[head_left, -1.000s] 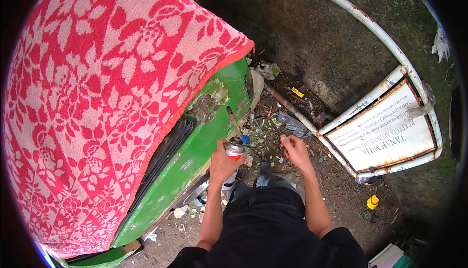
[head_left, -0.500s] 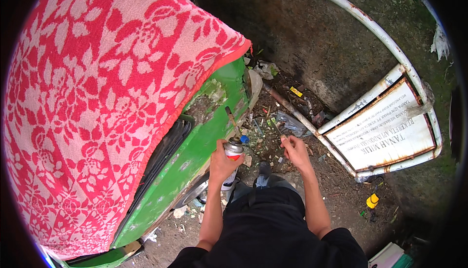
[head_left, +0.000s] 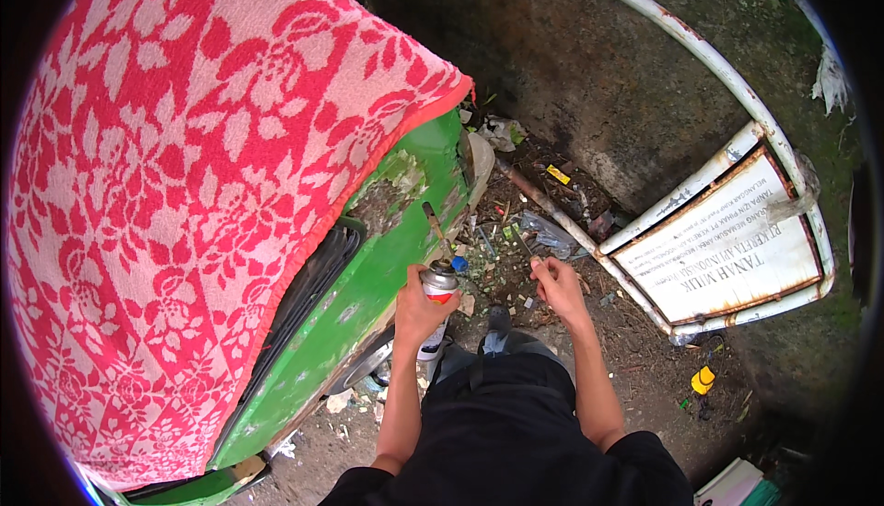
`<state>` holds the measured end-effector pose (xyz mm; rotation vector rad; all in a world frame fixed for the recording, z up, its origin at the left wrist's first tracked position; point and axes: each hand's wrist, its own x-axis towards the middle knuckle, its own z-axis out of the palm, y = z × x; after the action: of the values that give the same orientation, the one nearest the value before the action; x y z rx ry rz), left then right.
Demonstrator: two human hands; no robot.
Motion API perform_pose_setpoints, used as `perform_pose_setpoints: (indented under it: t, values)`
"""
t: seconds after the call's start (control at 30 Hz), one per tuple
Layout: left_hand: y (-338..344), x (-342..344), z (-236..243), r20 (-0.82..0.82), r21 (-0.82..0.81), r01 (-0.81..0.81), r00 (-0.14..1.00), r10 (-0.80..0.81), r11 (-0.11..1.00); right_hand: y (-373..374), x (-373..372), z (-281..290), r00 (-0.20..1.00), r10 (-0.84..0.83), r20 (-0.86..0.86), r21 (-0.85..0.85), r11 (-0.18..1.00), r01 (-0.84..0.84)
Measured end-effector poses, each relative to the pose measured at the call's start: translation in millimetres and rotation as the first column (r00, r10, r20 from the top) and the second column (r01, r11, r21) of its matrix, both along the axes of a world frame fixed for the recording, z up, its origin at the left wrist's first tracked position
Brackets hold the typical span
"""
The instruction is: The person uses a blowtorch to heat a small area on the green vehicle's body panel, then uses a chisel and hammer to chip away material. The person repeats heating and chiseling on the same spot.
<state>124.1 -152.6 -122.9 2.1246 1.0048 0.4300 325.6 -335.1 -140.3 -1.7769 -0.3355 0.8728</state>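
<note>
My left hand (head_left: pixel 422 308) is wrapped round a metal gas canister (head_left: pixel 439 287) with a torch head on top, whose blue knob (head_left: pixel 459 263) sits beside a brass-coloured nozzle (head_left: pixel 436 222) pointing away from me, close to the scraped green body panel (head_left: pixel 354 294). Right of it, my right hand (head_left: pixel 558 290) pinches a thin metal tool (head_left: pixel 525 250), hard to make out against the littered ground. A red-and-pink floral towel (head_left: pixel 184 184) drapes over the green bodywork.
A rusty white pipe frame carrying a sign board (head_left: pixel 714 244) leans at the right against a mossy concrete wall (head_left: pixel 589 73). Dirt with debris (head_left: pixel 525 193), plastic scraps and a yellow object (head_left: pixel 703 380) lie below. My feet are between my hands, beside the green body.
</note>
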Motion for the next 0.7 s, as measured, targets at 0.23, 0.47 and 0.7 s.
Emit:
perform_pose_setpoints:
  t: [0.23, 0.47, 0.7]
  values:
    - [1.4, 4.1, -0.2, 0.019, -0.055, 0.006, 1.0, -0.005, 0.998, -3.5, 1.6, -3.3, 1.0, -0.008, -0.003, -0.008, 1.0, 0.008]
    - [1.6, 7.0, -3.0, 0.035, -0.024, 0.012, 0.999, -0.012, 1.0, -5.0, 3.9, 0.6, 1.0, -0.002, 0.019, -0.035, 0.999, 0.003]
    - [2.7, 12.7, 2.0, 0.017, -0.078, 0.006, 1.0, -0.004, 0.997, -6.1, 6.0, 0.2, 1.0, -0.004, 0.023, -0.04, 0.999, 0.005]
